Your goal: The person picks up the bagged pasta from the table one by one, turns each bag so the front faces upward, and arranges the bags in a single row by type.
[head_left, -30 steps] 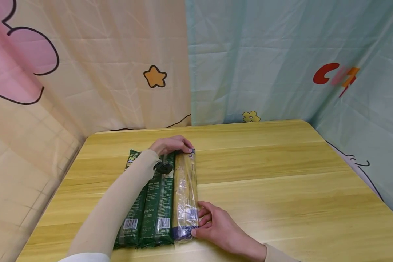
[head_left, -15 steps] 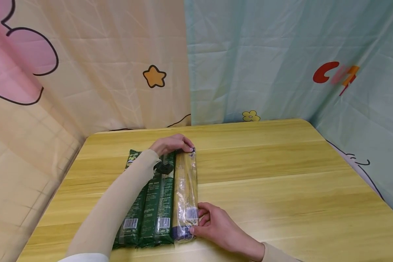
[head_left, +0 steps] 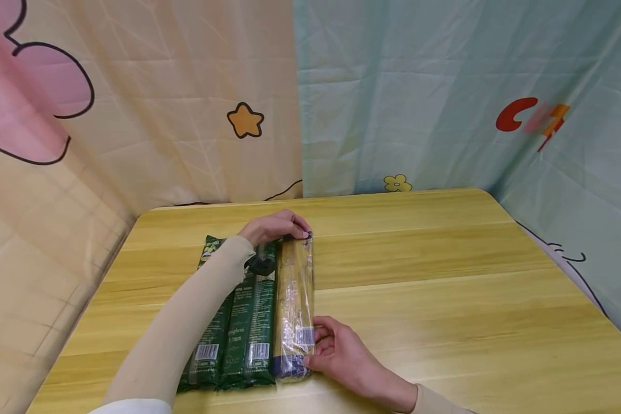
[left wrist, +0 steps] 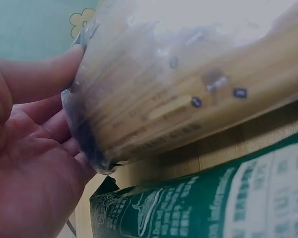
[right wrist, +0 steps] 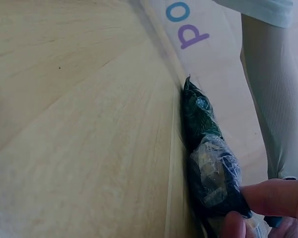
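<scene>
A long clear pack of spaghetti (head_left: pixel 294 287) with dark blue ends lies lengthwise on the table, right of two green spaghetti packs (head_left: pixel 248 345). My left hand (head_left: pixel 276 226) reaches over the green packs and pinches the clear pack's far end. In the left wrist view, the left thumb is on top of that end (left wrist: pixel 84 129) and the fingers are beneath it. My right hand (head_left: pixel 352 359) pinches the near end at its right edge, by the barcode. The right wrist view shows the right thumb (right wrist: pixel 275 198) on the wrapped end. My left sleeve hides part of the green packs.
The wooden table (head_left: pixel 445 287) stretches away to the right of the packs. Patterned curtains (head_left: pixel 419 86) stand along its back and sides. A dark wrist camera (head_left: pixel 260 265) on my left wrist hangs over the green packs.
The clear pack's far end has shifted slightly right and away, with my left hand moving along. My right hand keeps its pinch almost in place. The green packs look unmoved.
</scene>
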{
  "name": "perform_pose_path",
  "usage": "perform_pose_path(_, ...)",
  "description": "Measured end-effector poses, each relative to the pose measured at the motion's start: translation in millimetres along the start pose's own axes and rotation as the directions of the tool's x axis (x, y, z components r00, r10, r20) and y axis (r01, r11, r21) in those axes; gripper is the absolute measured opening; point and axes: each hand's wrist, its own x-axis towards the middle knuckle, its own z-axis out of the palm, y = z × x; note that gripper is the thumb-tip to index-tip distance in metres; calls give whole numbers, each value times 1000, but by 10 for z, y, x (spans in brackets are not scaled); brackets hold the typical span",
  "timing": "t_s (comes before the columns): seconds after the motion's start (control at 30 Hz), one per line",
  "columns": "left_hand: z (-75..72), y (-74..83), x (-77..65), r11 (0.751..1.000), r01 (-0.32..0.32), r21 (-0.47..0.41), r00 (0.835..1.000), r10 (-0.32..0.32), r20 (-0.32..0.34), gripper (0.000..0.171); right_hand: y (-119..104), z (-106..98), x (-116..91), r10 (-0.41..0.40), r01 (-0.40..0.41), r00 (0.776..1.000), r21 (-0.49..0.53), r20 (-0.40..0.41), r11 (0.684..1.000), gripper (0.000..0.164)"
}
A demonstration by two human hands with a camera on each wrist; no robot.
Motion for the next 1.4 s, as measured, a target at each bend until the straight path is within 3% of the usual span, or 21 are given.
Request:
perform_pose_path(0.37, 25, 44, -36, 998, 15, 62, 999, -12, -40, 29, -48, 21, 6, -23, 23, 1000, -5, -8, 1000, 72)
perform_pose_path(0.73, 9, -8, -50, 997, -10, -81, 999, 6, -51, 26, -140, 21, 9, -62, 60, 998, -81, -32, 995, 70)
perform_pose_path(0.93, 3, -4, -69, 995, 22, -98, 997, -29, -67, 28, -160, 44, 13, -73, 69, 997, -99, -35, 993, 69)
perform_pose_path(1.2, 9, 60, -108, 998, 45, -37, 998, -47, -48, 35, -152, 58, 10, -79, 73, 996, -117, -39, 990, 70)
perform_pose_path(1.4, 37, 115, -146, 995, 37, 97, 997, -30, -64, 38, -162, 84, 14, -83, 78, 996, -128, -34, 989, 69)
